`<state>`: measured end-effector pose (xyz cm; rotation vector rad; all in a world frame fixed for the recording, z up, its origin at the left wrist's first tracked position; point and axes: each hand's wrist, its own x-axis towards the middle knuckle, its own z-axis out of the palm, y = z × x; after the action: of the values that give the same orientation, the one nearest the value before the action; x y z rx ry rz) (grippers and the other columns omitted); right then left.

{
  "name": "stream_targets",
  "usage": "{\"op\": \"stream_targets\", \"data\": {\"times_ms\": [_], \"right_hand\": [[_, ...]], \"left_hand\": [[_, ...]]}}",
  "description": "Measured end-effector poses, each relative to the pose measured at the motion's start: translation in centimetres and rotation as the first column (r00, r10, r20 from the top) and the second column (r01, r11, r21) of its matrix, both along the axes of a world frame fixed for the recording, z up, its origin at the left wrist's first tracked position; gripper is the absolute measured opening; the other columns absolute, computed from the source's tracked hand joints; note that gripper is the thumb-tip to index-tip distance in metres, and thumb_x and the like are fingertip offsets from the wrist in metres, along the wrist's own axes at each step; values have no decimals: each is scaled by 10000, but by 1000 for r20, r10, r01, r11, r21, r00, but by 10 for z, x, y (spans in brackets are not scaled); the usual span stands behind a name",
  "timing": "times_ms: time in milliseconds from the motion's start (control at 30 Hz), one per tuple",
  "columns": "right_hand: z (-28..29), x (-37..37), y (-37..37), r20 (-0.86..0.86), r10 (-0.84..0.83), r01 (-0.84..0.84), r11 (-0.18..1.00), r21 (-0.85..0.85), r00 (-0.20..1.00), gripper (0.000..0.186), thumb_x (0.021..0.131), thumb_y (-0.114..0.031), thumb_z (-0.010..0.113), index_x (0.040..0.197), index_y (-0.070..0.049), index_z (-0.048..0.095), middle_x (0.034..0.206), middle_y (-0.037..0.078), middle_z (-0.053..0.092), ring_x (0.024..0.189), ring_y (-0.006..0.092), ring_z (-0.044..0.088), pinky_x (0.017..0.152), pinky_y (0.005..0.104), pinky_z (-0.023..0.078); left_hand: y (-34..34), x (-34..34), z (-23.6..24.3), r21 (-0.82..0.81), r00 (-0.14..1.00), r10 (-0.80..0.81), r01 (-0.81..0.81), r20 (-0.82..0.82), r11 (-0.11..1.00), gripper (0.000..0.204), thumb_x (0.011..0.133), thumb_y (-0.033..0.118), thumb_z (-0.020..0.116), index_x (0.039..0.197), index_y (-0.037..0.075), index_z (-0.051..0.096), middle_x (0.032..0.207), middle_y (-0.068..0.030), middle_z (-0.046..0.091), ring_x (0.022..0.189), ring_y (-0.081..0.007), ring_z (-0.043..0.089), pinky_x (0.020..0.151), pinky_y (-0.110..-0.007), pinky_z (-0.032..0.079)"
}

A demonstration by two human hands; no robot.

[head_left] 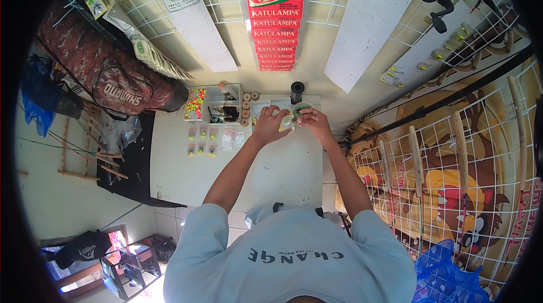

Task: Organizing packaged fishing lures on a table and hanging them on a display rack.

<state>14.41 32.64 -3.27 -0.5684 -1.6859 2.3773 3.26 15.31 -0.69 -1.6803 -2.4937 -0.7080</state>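
At the far side of the white table (237, 181), my left hand (268, 126) pinches a small clear plastic bag (286, 124). My right hand (314, 123) is close beside it with its fingers pressed together; anything between them is too small to make out. Behind my right hand stands a round container (301, 108) with dark green contents, partly hidden by the fingers. Several small filled bags (202, 133) with yellow and dark pieces lie in two rows to the left. Clear flat bags (232, 139) lie between those rows and my left forearm.
A white divided box (225, 95) holds dark pieces, next to a tray of bright floats or beads (195, 103). Round tan spools (245, 113) and a black cylinder (297, 91) stand nearby. Wall grid with red packets (275, 20) rises behind; a camouflage bag (121, 79) is left.
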Motion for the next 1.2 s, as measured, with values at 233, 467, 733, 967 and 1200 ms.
{"op": "stream_targets", "data": {"times_ms": [233, 467, 733, 967, 1200], "right_hand": [[5, 2, -5, 79, 34, -44, 991, 127, 996, 348, 803, -111, 708, 1116, -13, 591, 961, 64, 659, 825, 97, 576, 735, 242, 465], [2, 5, -11, 145, -46, 18, 982, 187, 988, 307, 830, -78, 625, 1135, -40, 611, 1067, 68, 627, 933, 128, 573, 803, 254, 454], [-30, 9, -13, 4, 30, -29, 868, 495, 1000, 419, 832, 62, 516, 1221, -80, 572, 1211, 51, 586, 1075, 141, 554, 848, 246, 432], [-34, 13, -18, -14, 61, -50, 910, 411, 998, 542, 798, 110, 475, 1265, -148, 567, 1215, 22, 536, 939, 124, 546, 831, 244, 445], [-21, 14, -21, -4, 90, -83, 935, 346, 996, 492, 822, 64, 513, 1273, -128, 549, 1207, 21, 537, 894, 113, 551, 785, 249, 455]], "left_hand": [[1, -1, 1, -10, 1000, -8, 8, -3, 1000, 474, 698, 365, 739, 1081, 117, 613, 1041, -35, 618, 1095, -246, 458, 902, -378, 367], [-1, -1, 2, 30, 998, 35, -37, 47, 999, 465, 681, 317, 764, 1080, 134, 613, 1020, -36, 620, 1088, -250, 459, 902, -398, 374], [0, -1, 1, 7, 999, 32, -32, 32, 999, 477, 706, 345, 733, 1101, 109, 606, 1062, -40, 640, 1103, -247, 469, 928, -393, 347], [0, -2, -2, 20, 999, 28, -28, 21, 999, 483, 703, 344, 733, 1105, 109, 602, 1052, -41, 641, 1096, -249, 475, 925, -397, 348], [0, -1, 2, 37, 999, 18, -20, 40, 999, 484, 703, 341, 734, 1105, 108, 600, 1056, -39, 636, 1090, -251, 479, 918, -404, 353]]}}
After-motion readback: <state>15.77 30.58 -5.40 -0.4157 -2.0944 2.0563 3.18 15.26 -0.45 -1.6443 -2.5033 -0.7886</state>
